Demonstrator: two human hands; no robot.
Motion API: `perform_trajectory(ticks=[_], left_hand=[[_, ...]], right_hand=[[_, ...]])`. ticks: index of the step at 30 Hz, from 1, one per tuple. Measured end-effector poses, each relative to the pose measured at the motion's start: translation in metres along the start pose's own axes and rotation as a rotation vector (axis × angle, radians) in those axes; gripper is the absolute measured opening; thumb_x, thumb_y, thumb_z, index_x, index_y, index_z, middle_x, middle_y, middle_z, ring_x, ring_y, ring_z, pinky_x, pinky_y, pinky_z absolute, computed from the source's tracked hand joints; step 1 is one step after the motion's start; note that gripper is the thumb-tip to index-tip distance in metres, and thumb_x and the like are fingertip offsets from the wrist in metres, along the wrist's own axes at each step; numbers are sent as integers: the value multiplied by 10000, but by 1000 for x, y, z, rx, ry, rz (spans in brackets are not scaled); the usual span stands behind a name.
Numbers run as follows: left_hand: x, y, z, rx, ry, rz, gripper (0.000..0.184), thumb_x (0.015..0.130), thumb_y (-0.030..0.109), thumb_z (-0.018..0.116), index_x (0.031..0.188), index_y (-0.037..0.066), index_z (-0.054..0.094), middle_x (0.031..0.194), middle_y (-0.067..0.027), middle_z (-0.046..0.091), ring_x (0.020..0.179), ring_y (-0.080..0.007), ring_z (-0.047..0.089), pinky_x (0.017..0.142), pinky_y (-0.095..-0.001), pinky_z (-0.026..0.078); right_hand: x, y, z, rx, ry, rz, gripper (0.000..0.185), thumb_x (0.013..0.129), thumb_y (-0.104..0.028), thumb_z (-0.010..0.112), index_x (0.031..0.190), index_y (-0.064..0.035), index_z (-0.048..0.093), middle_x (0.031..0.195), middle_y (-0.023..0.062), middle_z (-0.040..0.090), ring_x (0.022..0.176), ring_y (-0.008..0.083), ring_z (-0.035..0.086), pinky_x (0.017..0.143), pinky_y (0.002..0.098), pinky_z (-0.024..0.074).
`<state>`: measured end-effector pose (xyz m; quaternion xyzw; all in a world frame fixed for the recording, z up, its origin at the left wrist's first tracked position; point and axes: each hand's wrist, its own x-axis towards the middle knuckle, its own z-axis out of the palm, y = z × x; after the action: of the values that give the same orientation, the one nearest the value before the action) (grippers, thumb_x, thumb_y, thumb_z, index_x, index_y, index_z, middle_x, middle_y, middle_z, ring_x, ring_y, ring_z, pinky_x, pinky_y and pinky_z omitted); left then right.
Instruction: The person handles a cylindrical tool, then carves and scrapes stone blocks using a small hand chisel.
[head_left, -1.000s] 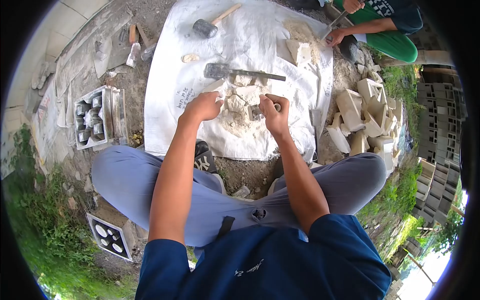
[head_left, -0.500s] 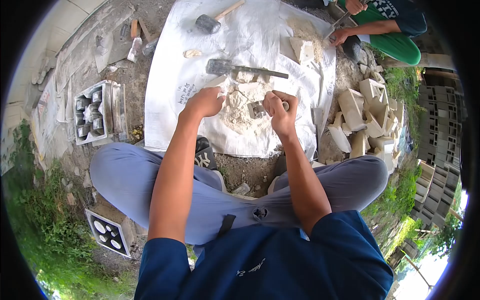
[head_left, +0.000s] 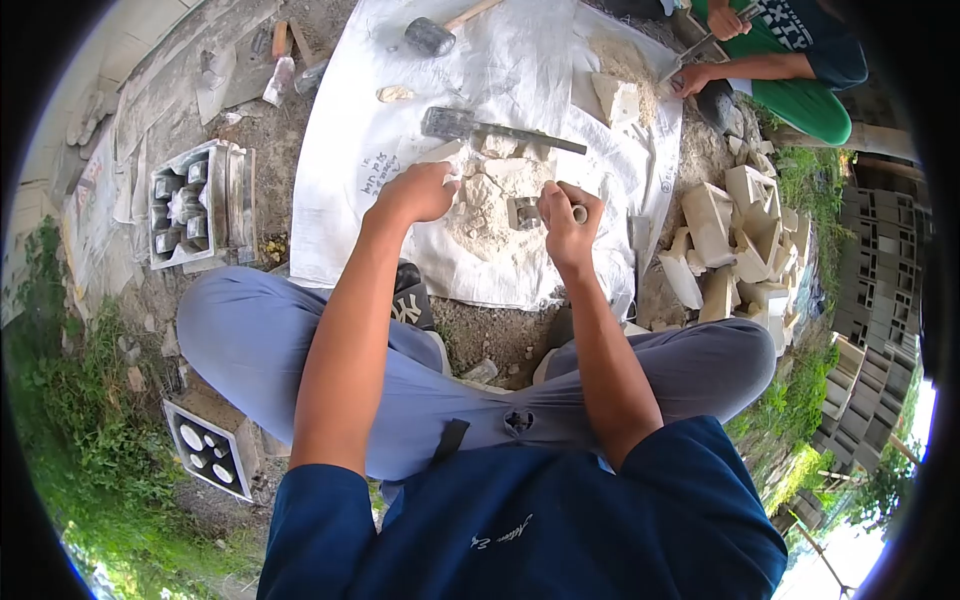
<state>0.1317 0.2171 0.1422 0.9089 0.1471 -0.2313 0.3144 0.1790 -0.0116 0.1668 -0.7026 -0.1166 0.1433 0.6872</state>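
Note:
On a white sheet (head_left: 345,130) lies a heap of pale broken stone and powder (head_left: 490,215). My right hand (head_left: 571,222) is closed round the handle of a small hammer (head_left: 523,213), whose metal head rests over the heap's right side. At the heap's left edge, my left hand (head_left: 423,192) has its fingers curled together by a pale block piece (head_left: 443,155); what they hold, if anything, is hidden. Just beyond the heap lies a dark-headed mallet (head_left: 448,123) with a long dark handle.
Another mallet (head_left: 430,37) lies farther back. A co-worker's hands (head_left: 705,50) hold a tool at the upper right, near a pale block (head_left: 616,100). Broken blocks (head_left: 735,230) are piled at right. A metal mould (head_left: 185,205) stands at left, another (head_left: 208,450) lower left.
The view has shifted slightly, moving the sheet and tools a little rightward in the picture. My right hand and the small hammer have moved slightly right relative to the heap. Both hands remain closed.

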Motion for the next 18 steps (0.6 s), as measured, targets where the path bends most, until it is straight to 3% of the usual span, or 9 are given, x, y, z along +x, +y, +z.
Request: perform_trajectory(ticks=[2,4,6,8,10,14,16,18], left_hand=[[0,5,-3,10,-25,-21,409,1007,328,513,1328,87,592,1311,-215,613,1236,-373,568,1041,-464,445],[4,9,-3,34,-64,-26,411,1009,329,510,1332,89,590,1320,-213,608,1245,-370,563,1043,-460,444],[4,12,-2,52,-111,-42,412,1010,330,507,1335,90,588,1329,-212,603,1253,-368,558,1045,-456,443],[2,10,-3,50,-85,-10,419,1014,332,496,1346,92,581,1337,-215,598,1263,-369,550,1051,-450,440],[0,6,-2,20,-66,-15,418,1015,332,497,1349,95,579,1338,-215,597,1264,-368,549,1053,-448,439],[-4,13,-9,11,-46,-26,421,1015,336,505,1353,96,576,1344,-212,594,1266,-368,547,1057,-445,439],[4,11,-2,23,-54,-21,421,1014,337,510,1351,95,577,1344,-212,593,1265,-366,549,1056,-444,439],[7,11,-2,42,-65,-25,421,1012,338,515,1349,93,577,1343,-213,593,1264,-365,550,1054,-443,440]], right_hand=[[2,56,-7,-94,-35,27,433,959,-118,544,553,-41,414,530,-29,390,522,58,315,486,283,236],[6,63,-11,-131,-20,-84,421,952,-114,553,560,-45,415,533,-36,385,518,57,312,487,281,237],[12,43,-7,-79,51,120,391,924,-156,619,603,6,465,573,-45,402,585,48,326,497,307,253],[9,30,-3,-49,91,124,406,932,-163,629,598,7,474,580,-51,417,588,42,332,495,297,249],[4,-6,-5,-47,-29,8,417,948,-161,619,600,-2,454,584,-53,426,581,33,338,494,285,249],[1,48,-7,19,22,16,416,959,-150,589,598,-25,424,569,-48,420,559,44,336,493,291,257],[5,73,-14,-175,-87,-12,453,968,-197,596,582,-17,441,551,-34,410,553,58,337,498,311,285],[13,35,0,-165,-42,165,456,965,-197,615,580,-16,451,544,-40,412,555,54,339,499,302,281]])
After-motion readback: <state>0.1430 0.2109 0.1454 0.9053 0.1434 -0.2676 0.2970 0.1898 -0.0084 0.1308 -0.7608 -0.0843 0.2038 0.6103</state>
